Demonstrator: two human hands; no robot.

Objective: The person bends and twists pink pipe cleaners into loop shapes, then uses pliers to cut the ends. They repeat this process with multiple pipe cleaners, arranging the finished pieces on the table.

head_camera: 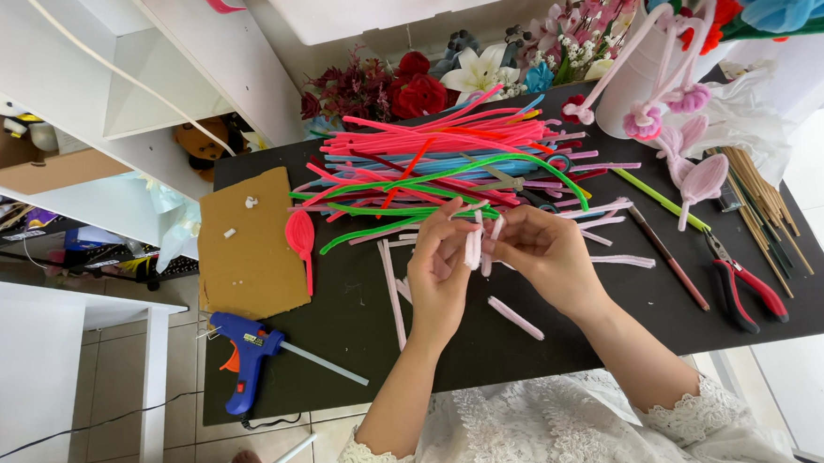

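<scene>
Left hand (438,272) and right hand (540,248), frame centre, each pinch short pale pink pipe cleaners (475,245) above the counter (361,328); light, bendable, probably best gripped near the ends

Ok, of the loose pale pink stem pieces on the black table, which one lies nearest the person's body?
The short pale pink piece lying slanted below the right hand. The other pale pieces lie further up, beside the hands or by the heap of coloured stems.
</scene>
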